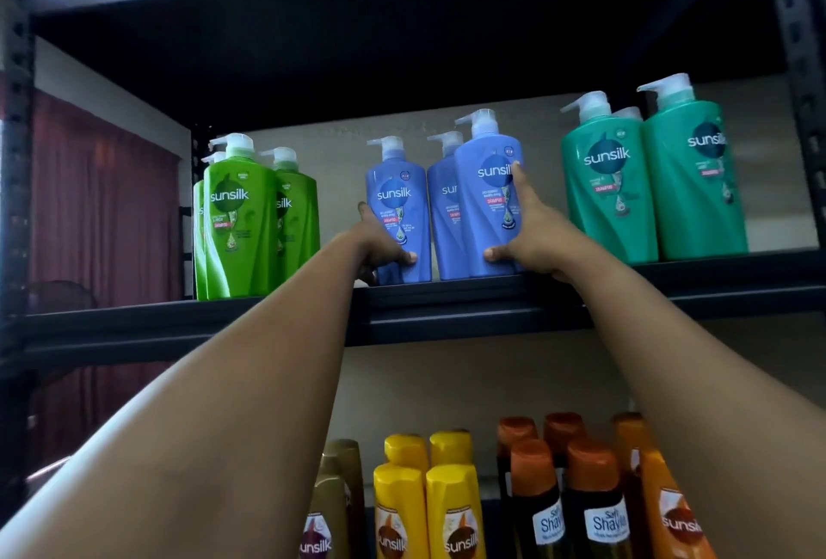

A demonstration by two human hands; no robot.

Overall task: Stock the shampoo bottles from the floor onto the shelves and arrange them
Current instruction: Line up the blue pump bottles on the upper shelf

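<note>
Three blue Sunsilk pump bottles stand in the middle of the dark shelf (447,304). My left hand (380,245) grips the left blue bottle (395,201) low on its side, thumb across its front. My right hand (529,228) holds the front right blue bottle (485,196), fingers up its right side and thumb at its base. A third blue bottle (442,219) stands between and slightly behind them. Both arms reach up from below.
Green pump bottles (241,219) stand at the shelf's left, teal pump bottles (648,183) at its right. On the lower shelf stand gold (335,500), yellow (429,500), black orange-capped (567,496) and orange (661,500) bottles. Black uprights (15,156) frame the rack.
</note>
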